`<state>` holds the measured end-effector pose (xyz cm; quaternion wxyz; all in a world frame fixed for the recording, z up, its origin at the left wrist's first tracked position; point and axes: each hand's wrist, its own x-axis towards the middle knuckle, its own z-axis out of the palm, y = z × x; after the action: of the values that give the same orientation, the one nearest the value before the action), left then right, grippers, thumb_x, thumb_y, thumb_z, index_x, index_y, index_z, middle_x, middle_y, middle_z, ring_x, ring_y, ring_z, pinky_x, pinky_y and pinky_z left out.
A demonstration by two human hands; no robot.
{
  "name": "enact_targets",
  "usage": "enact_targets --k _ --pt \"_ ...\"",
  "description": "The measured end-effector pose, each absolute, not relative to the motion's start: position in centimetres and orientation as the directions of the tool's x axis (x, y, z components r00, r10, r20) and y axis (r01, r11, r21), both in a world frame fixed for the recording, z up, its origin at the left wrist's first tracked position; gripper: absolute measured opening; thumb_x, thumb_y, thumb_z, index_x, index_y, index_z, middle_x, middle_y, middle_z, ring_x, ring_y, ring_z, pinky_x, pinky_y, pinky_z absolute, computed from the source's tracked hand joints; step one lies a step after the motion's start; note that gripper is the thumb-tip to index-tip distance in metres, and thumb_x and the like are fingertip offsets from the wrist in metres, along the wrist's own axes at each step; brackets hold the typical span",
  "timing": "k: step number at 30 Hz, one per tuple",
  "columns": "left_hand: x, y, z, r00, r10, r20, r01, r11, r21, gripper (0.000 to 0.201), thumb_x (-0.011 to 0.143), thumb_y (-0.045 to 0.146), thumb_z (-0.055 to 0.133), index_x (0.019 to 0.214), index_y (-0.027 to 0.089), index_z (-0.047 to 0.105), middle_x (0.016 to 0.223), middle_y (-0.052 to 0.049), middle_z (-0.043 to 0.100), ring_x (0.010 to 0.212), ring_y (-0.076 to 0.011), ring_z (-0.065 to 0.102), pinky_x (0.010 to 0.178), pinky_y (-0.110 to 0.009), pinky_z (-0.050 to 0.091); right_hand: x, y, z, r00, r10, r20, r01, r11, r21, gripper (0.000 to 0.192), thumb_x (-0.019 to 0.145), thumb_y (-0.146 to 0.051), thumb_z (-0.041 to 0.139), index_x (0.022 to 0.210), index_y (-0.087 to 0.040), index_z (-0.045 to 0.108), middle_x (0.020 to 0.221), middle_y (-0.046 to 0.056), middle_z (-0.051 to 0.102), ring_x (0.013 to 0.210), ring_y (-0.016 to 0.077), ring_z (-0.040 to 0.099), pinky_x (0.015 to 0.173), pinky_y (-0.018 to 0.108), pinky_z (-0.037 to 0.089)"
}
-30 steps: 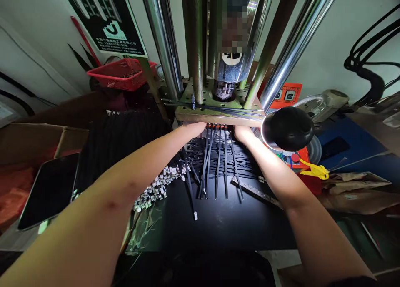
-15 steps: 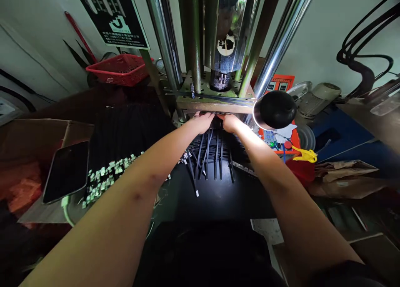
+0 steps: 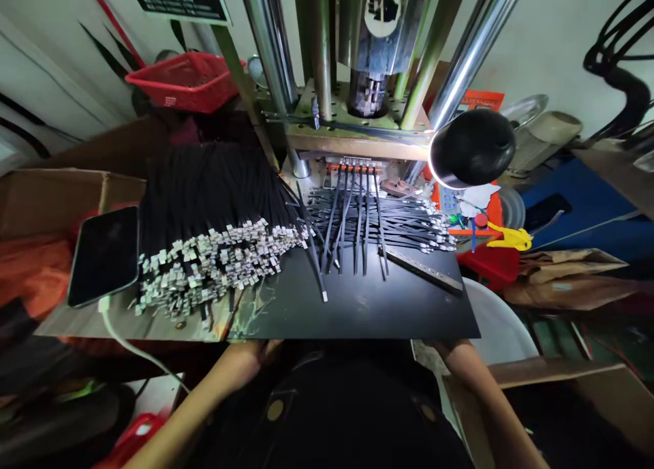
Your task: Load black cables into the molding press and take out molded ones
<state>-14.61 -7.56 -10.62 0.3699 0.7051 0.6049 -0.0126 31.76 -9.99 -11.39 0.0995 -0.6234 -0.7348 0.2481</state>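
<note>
My left hand (image 3: pixel 264 350) is at the front edge of the black work board (image 3: pixel 347 312), its fingers mostly hidden beneath the edge. Near the right part of the same edge is my right hand (image 3: pixel 449 350), also partly hidden under the board, fingers out of sight. Beyond them, a row of thin black strips (image 3: pixel 360 217) runs from the press's lower fixture (image 3: pixel 352 165) towards me, their far ends set side by side in it. More strips with metal ends (image 3: pixel 429 227) lie crosswise beneath them. A metal bar (image 3: pixel 422 270) rests on the board at the right.
A big bundle of black strips with silvery ends (image 3: pixel 219 258) lies left, beside a phone (image 3: pixel 103 256) on cardboard. The press plate (image 3: pixel 357 145) overhangs the fixture. A round black lamp (image 3: pixel 473 148) and a control box with buttons (image 3: pixel 480 221) stand right.
Both hands have drawn back from under the press plate to the board's front edge. The fixture with its row of strips, hidden before by the hands, now shows. My view has tilted down.
</note>
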Motion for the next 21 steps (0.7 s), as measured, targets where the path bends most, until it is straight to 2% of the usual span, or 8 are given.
enact_targets --k 3,7,12,17,19,21 --pt "-14.4 -7.4 -13.5 0.204 0.849 -0.487 0.822 0.122 0.557 0.061 0.087 0.068 0.027 0.103 0.021 0.062 0.098 -0.011 0.071 0.1 -0.0291 0.065 0.091 -0.039 0.052 32.4 -9.5 -13.0 -0.102 0.975 -0.195 0.849 -0.017 -0.529 0.04 0.087 -0.053 0.048 0.11 -0.031 0.071 0.105 0.007 0.074 0.107 0.0311 0.066 0.087 0.048 0.057" --pt "-15.0 -7.8 -13.3 0.204 0.771 -0.603 0.804 0.219 0.552 0.064 0.085 0.074 0.026 0.091 0.02 0.06 0.087 -0.01 0.071 0.081 -0.0261 0.068 0.076 -0.034 0.055 33.1 -9.7 -13.1 -0.111 0.968 -0.227 0.829 -0.035 -0.558 0.042 0.082 -0.053 0.051 0.108 -0.028 0.071 0.109 0.009 0.073 0.113 0.0318 0.063 0.094 0.049 0.054" --pt "-15.3 -7.7 -13.3 0.21 0.777 -0.593 0.81 0.201 0.551 0.066 0.083 0.074 0.029 0.094 0.019 0.063 0.09 -0.011 0.072 0.087 -0.0279 0.069 0.081 -0.037 0.055 33.3 -9.9 -13.3 -0.056 0.955 -0.292 0.824 -0.121 -0.554 0.04 0.079 -0.05 0.052 0.104 -0.026 0.072 0.108 0.008 0.073 0.115 0.0307 0.061 0.102 0.046 0.048" --pt "-14.2 -8.2 -13.4 0.128 0.877 -0.464 0.859 0.136 0.494 0.06 0.088 0.057 0.031 0.116 0.014 0.063 0.125 -0.016 0.066 0.123 -0.0339 0.056 0.106 -0.044 0.043 32.3 -9.9 -13.1 0.022 0.945 -0.327 0.819 -0.205 -0.536 0.038 0.075 -0.05 0.052 0.095 -0.024 0.073 0.103 0.009 0.074 0.112 0.0321 0.062 0.105 0.046 0.044" --pt "-13.6 -8.7 -11.8 0.157 0.864 -0.479 0.876 0.102 0.471 0.05 0.091 0.047 0.034 0.115 0.017 0.065 0.124 -0.013 0.068 0.121 -0.0327 0.058 0.105 -0.043 0.043 31.2 -10.1 -11.7 0.009 0.944 -0.329 0.81 -0.2 -0.551 0.035 0.079 -0.048 0.05 0.089 -0.024 0.073 0.096 0.009 0.075 0.103 0.031 0.065 0.101 0.046 0.046" --pt "-12.8 -8.9 -8.7 0.324 0.799 -0.506 0.848 -0.008 0.53 0.038 0.094 0.039 0.039 0.11 0.023 0.069 0.115 -0.008 0.072 0.111 -0.0286 0.064 0.098 -0.038 0.047 29.8 -10.5 -8.9 -0.128 0.917 -0.378 0.777 -0.144 -0.612 0.032 0.086 -0.045 0.049 0.085 -0.023 0.072 0.089 0.008 0.075 0.091 0.0276 0.068 0.094 0.043 0.051"
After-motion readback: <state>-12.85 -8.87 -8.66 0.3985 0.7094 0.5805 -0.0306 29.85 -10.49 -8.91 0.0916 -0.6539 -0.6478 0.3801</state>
